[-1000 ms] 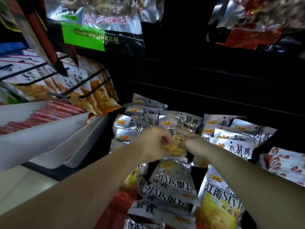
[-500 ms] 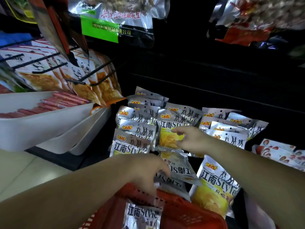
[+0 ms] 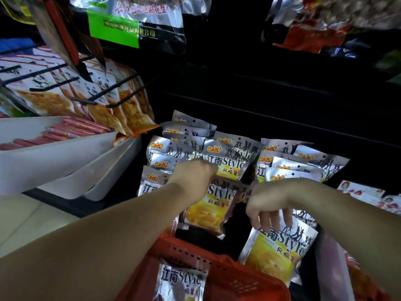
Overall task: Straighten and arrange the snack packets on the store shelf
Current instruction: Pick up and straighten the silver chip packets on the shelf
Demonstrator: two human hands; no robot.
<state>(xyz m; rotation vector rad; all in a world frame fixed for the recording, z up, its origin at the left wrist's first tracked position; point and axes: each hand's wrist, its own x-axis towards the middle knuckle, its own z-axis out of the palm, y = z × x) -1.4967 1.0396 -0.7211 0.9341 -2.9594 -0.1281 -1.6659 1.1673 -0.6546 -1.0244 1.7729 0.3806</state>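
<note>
Pale floor (image 3: 26,218) shows at far left, beneath white trays (image 3: 54,161) of red sausage sticks (image 3: 71,131) and hooked panda packets (image 3: 95,98). On the dark shelf (image 3: 282,118), silver snack packets (image 3: 230,164) printed "江南Style" stand in rows. The left hand (image 3: 194,178) grips a tilted packet (image 3: 208,210) by its top, before the middle row. The right hand (image 3: 268,203) hangs relaxed, fingers (image 3: 263,221) touching a front packet (image 3: 280,250). Below, a red basket (image 3: 238,279) holds another packet (image 3: 180,283).
</note>
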